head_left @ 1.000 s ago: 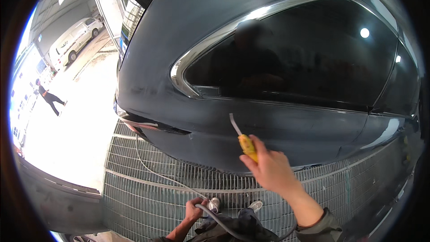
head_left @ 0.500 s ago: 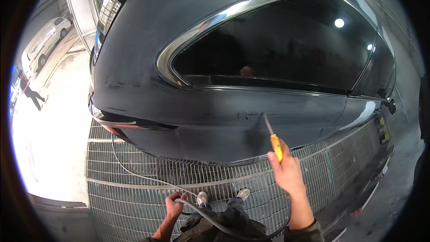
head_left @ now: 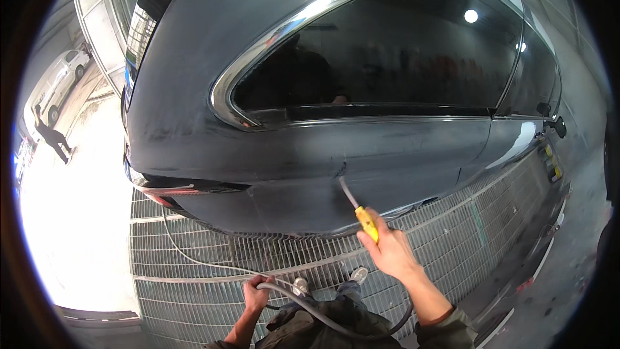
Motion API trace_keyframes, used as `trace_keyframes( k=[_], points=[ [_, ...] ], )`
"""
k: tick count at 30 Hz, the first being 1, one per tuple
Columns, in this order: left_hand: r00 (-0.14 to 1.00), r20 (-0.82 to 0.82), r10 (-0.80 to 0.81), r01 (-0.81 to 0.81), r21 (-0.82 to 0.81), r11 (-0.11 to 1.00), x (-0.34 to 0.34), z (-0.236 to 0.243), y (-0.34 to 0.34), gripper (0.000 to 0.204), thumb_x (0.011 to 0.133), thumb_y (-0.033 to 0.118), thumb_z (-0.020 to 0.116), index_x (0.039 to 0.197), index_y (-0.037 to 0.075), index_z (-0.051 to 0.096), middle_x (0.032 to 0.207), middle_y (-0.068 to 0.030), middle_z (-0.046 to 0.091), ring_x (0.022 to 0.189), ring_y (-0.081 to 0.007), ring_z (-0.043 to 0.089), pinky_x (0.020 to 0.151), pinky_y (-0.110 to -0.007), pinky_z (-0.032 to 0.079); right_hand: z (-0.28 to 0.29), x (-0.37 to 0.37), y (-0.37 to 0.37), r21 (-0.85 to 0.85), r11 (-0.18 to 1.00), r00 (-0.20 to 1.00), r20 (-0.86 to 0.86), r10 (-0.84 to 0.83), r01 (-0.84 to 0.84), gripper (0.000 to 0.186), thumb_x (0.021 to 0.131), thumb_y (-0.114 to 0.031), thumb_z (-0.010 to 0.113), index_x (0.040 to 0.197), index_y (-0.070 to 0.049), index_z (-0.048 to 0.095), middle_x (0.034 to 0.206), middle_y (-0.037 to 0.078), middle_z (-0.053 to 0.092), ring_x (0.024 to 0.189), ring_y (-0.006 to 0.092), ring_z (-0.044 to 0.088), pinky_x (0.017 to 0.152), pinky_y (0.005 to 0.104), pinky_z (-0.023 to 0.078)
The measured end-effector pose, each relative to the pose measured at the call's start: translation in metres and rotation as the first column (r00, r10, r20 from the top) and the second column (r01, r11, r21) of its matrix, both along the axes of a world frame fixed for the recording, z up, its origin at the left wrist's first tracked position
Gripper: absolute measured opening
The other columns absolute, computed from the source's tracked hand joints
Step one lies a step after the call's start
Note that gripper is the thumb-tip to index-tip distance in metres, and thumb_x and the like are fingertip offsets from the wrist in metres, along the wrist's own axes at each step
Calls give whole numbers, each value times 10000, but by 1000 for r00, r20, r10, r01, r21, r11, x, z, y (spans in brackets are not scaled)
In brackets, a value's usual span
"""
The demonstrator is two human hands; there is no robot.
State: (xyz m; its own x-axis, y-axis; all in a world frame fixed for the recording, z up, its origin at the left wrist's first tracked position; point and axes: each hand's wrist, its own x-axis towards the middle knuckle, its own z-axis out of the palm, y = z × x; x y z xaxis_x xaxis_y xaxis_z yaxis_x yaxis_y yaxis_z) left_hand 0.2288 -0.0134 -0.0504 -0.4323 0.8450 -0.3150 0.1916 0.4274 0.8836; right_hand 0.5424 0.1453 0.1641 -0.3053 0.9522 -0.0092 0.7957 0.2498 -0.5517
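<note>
My right hand [head_left: 389,252] grips a yellow-handled tool [head_left: 366,223] with a thin straight metal shaft. Its tip points at the dark grey side panel [head_left: 290,155] of a car, below the rear window [head_left: 413,58]. Whether the tip touches the panel I cannot tell. Small dark marks [head_left: 341,168] show on the panel just beyond the tip. Low and to the left, my left hand [head_left: 256,292] is closed round a thick grey hose [head_left: 303,307]. That hose loops past my waist and up behind my right forearm, where its end is hidden.
Metal floor grating [head_left: 194,297] lies under my shoes. A thinner hose [head_left: 187,255] runs from my left hand towards the tail light [head_left: 187,187]. A person [head_left: 53,139] stands by a white vehicle [head_left: 61,84] in the bright area at far left.
My right hand has moved left along the panel with the yellow-handled tool. My left hand stays closed on the hose. The distant person has changed posture.
</note>
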Motion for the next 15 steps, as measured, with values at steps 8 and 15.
trace_keyframes(
  k=[8, 15],
  points=[
    [998, 50, 24, -22, -28, 999, -4, -7, 2, 336, 928, 271, 790, 732, 11, 709, 603, 47, 579, 622, -36, 483, 541, -274, 392, -17, -13, 1, 69, 997, 996, 89, 32, -39, 675, 1029, -418, 595, 1500, 32, 417, 830, 252, 730, 630, 392, 727, 581, 468, 598],
    [997, 76, 21, -24, 36, 999, -5, 1, -2, 349, 933, 247, 785, 704, 6, 678, 602, 49, 549, 609, -37, 466, 522, -276, 372, -52, -11, -3, 73, 997, 995, 102, -9, 2, 639, 1033, -396, 587, 1480, 34, 433, 845, 247, 732, 647, 405, 724, 619, 490, 599]
  ],
)
